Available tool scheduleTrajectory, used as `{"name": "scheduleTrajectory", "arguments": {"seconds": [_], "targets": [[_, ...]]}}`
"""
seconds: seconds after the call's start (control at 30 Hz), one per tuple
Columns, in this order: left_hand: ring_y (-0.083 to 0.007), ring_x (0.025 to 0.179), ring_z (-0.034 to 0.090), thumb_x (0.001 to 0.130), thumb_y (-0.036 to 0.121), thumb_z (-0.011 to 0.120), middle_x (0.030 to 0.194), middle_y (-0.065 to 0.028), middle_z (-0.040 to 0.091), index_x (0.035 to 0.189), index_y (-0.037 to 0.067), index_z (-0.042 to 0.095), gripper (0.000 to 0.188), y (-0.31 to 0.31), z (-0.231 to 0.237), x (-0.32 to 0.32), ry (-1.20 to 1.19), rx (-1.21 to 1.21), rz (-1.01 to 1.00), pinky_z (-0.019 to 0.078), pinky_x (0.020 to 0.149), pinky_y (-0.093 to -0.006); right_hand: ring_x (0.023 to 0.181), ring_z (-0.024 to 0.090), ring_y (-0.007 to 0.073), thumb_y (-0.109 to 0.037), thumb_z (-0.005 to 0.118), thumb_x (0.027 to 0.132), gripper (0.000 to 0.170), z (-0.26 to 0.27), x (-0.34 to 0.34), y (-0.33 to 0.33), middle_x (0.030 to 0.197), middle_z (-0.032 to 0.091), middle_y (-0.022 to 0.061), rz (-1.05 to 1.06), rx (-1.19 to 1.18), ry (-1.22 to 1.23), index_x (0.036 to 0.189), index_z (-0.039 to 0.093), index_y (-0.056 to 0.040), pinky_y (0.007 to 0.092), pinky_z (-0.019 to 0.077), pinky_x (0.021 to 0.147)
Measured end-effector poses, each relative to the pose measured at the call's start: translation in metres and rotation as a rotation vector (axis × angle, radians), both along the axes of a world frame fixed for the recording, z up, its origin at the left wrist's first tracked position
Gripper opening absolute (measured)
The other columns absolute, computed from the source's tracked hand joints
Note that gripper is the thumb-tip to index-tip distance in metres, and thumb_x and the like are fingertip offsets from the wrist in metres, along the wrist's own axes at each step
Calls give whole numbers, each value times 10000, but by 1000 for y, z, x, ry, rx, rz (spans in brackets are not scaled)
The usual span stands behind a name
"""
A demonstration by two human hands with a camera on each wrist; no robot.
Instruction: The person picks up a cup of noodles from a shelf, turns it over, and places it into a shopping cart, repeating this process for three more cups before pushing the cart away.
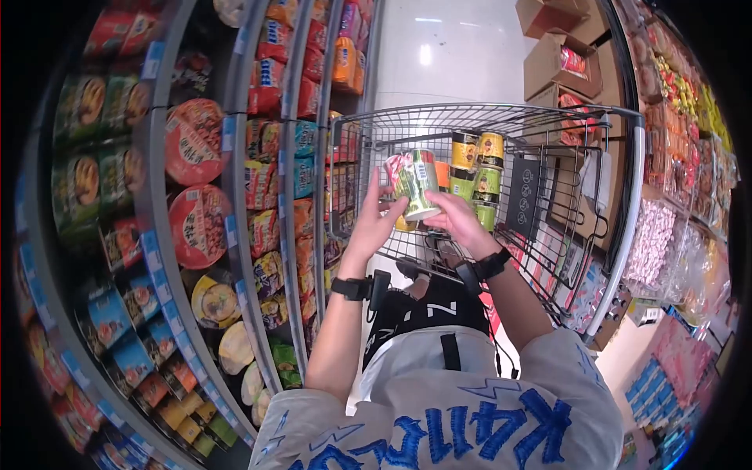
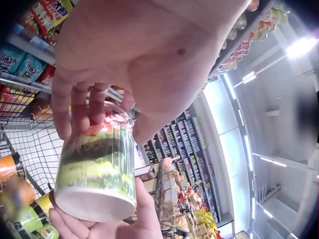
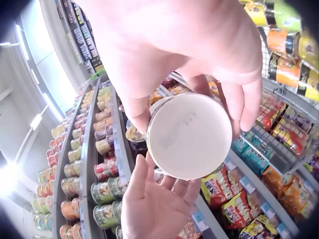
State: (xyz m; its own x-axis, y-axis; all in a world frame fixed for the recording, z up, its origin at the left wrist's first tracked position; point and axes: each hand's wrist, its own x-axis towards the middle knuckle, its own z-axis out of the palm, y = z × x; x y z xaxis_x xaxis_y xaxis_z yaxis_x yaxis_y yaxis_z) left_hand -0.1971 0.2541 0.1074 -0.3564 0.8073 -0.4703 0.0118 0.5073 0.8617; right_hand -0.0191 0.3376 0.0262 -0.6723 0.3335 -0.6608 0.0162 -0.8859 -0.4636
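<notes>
My right hand [image 1: 462,222] grips an instant noodle cup [image 1: 417,188] near its base, thumb on one side and fingers round the other. The cup has a green, white and red printed wall and a plain white bottom [image 3: 191,137] that faces the right wrist camera. Opposite it, my left hand [image 1: 374,225] has its fingers spread, the thumb right at the cup's wall. In the left wrist view, the left fingers [image 2: 79,107] overlap the cup's red upper end. Both hands are over a wire shopping cart [image 1: 352,117].
Several yellow, green and orange cups [image 1: 487,182] stand in the cart beyond my right hand. Shelves [image 1: 235,180] of bagged and bowl noodles run along the left. Cardboard boxes [image 1: 548,70] stand on the far right side, and packaged snacks [image 1: 677,102] fill the display beyond them.
</notes>
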Motion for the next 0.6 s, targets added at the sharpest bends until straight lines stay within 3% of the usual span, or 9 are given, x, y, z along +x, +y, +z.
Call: {"name": "scheduleTrajectory", "arguments": {"seconds": [0.13,0.17,0.3,0.37,0.47,0.6], "targets": [[-221,1109,576,944,273,651,1371,-153,462,1553,63,147,818,21,-75,-1,-140,-169,-17,501,890,-341,956,646,139,-445,689,876,546,-40,-2,24,1063,677,81,13,135,-163,1194,605,-9,290,489,863],[-244,1125,574,923,291,675,1392,-193,437,1545,41,154,849,25,-87,-1,-186,-188,79,503,888,-349,953,632,134,-446,690,871,561,-51,-3,28,1085,666,74,22,170,-195,1210,598,-8,279,478,843],[-312,1245,507,878,379,722,1470,-284,333,1539,23,136,952,50,-112,-5,-89,-170,235,471,978,-391,1060,597,147,-326,740,830,606,-86,-4,51,1162,638,96,18,208,-167,1299,548,6,303,460,901],[-327,1311,452,894,435,684,1504,-306,282,1533,5,158,933,60,-129,-17,-76,-186,232,426,1037,-413,1133,572,182,-160,769,796,690,-101,-5,63,1255,578,115,-31,429,-62,1389,456,4,306,461,955],[-345,1344,418,866,449,709,1540,-270,255,1529,-6,174,966,73,-154,-29,-329,-165,197,386,1078,-425,1140,561,208,-143,787,744,794,-128,1,80,1284,546,138,116,588,-257,1423,405,8,318,449,974],[-321,1361,402,851,371,743,1545,-241,264,1523,-12,193,949,77,-193,-36,-416,-216,57,370,1098,-440,1139,558,206,-133,750,771,819,-152,7,98,1252,568,133,114,422,-95,1462,328,-9,327,438,988]]}}
